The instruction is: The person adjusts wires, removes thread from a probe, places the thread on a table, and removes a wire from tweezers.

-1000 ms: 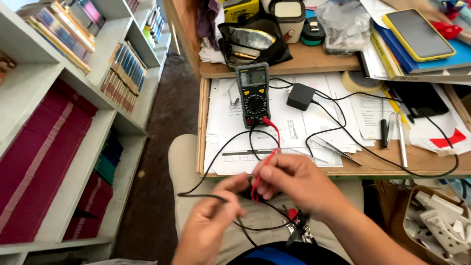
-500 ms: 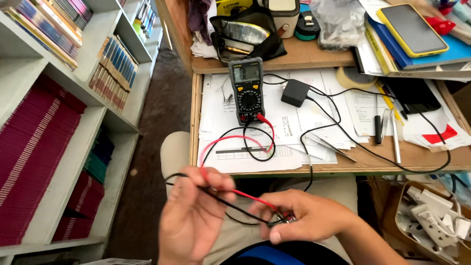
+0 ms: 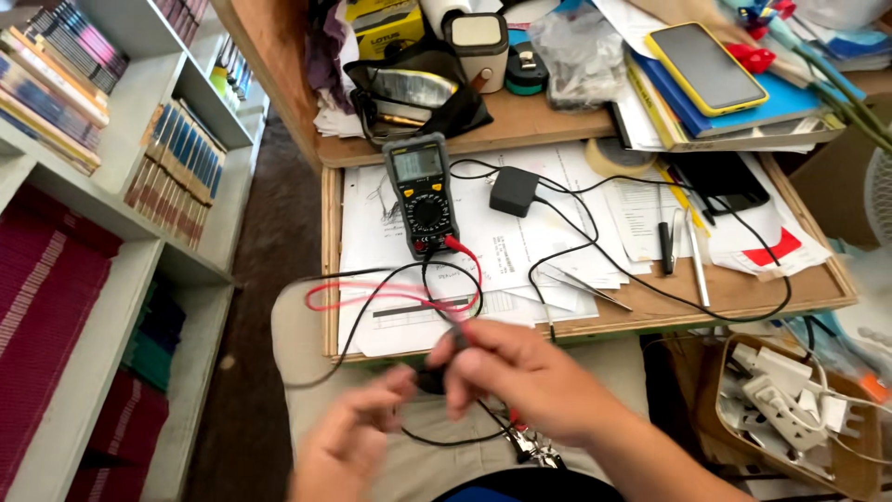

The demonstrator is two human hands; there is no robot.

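**A:** While the wires (image 3: 372, 297) are being held over the lap, where is the meter (image 3: 420, 193) kept?

**B:** It is laid flat on the papers (image 3: 520, 251) on the table (image 3: 734, 293), well apart from both hands. The red wire and the black wire are plugged into its bottom end. From there they are looped down over the table edge to the hands.

**A:** What is being done with the right hand (image 3: 530, 381)?

**B:** Its fingers (image 3: 465, 358) are pinched shut on the wires, just below the table edge. A small dark piece (image 3: 429, 379) is seen right under them, but what it is cannot be told.

**A:** And the left hand (image 3: 348, 442)?

**B:** It is blurred. Its fingers are curled up close to the dark piece, but whether anything is gripped cannot be told.

**A:** So which step is this?

**B:** It looks like the wires are being sorted out and gathered between the two hands. Nothing is being tested, as far as can be seen.

**A:** What would be needed for a next move?

**B:** The loops are crossed over each other, so a slow, gentle pull would be needed. If they were tugged hard, the meter could be dragged off the table. The black plug box (image 3: 514, 191) has a cord of its own lying close by, and that should be kept out of the tangle.
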